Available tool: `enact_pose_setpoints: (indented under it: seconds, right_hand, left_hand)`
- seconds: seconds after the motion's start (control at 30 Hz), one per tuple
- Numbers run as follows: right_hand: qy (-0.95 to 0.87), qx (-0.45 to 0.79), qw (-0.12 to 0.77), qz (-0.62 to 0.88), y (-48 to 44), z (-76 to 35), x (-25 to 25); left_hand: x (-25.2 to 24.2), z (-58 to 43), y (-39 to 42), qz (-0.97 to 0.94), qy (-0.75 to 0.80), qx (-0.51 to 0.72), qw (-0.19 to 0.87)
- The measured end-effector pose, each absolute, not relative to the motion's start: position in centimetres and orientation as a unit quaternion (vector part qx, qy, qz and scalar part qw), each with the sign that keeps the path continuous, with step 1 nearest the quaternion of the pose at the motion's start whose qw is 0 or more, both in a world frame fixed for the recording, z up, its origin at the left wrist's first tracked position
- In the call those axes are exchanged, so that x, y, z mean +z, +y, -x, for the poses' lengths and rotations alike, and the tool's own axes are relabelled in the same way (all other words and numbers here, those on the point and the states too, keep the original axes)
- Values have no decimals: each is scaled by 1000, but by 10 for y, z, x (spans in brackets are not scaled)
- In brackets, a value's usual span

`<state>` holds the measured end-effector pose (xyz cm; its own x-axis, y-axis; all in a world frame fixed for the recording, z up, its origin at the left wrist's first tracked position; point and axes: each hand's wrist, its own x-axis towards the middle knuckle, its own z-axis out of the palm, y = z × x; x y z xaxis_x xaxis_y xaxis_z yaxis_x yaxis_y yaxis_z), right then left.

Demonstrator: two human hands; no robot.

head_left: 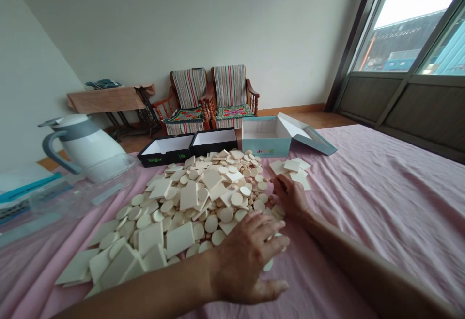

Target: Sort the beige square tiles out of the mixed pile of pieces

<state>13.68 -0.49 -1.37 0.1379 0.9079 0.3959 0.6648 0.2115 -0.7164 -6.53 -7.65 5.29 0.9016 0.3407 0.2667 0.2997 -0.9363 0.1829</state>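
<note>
As I watch from my remote screen, the left hand (247, 256) rests with fingers spread against the heap of cream discs and squares (196, 202) on a pink bedsheet (366, 222), the right hand (289, 196) at its far side (fingers loosely curled, pinching nothing I can see).

A white-and-grey thermal jug (85, 147) is set beside a clear plastic tub (83, 190) on a pink sheet (363, 212). Two wooden armchairs (228, 86) are draped with striped covers, and an open teal box (265, 137) is placed by two black boxes (187, 144).
</note>
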Motion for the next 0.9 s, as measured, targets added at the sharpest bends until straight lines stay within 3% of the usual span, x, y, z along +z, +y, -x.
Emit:
enact_pose_setpoints:
  seconds: [0.33, 0.9]
  right_hand:
    - [-553, 230, 523, 606, 5, -160, -24]
    - [-652, 161, 432, 602, -4, -155, -16]
  left_hand:
    - [26, 13, -56, -969, 223, 97, -52]
    - [55, 81, -29, -927, 320, 57, -188]
